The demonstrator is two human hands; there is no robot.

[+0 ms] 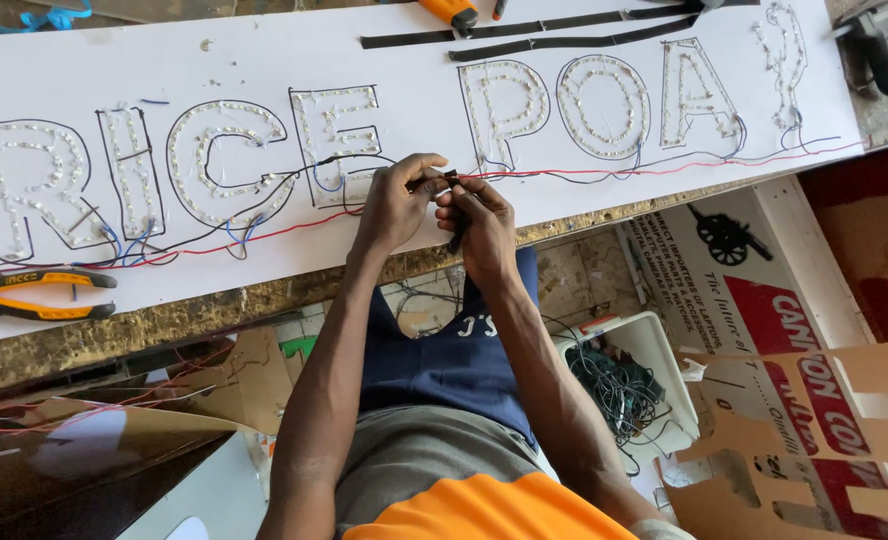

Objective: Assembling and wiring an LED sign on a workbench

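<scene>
A long white board (264, 60) lies across the workbench, with outlined letter shapes filled with rows of small white bulbs. Red, black and blue wires (604, 172) run along its near edge. My left hand (396, 205) and my right hand (474, 225) meet at the board's near edge, fingertips pinched together on a small black piece at the wire ends (450, 180). A short black strip hangs down from my right hand. Which hand bears the grip on the black piece is hard to tell.
Yellow-and-black pliers (34, 293) lie at the board's left edge. Black strips (564, 40) and an orange tool (451, 12) sit at the far side. A white tub of tangled wires (614, 385), cardboard pieces and a printed carton stand below the bench.
</scene>
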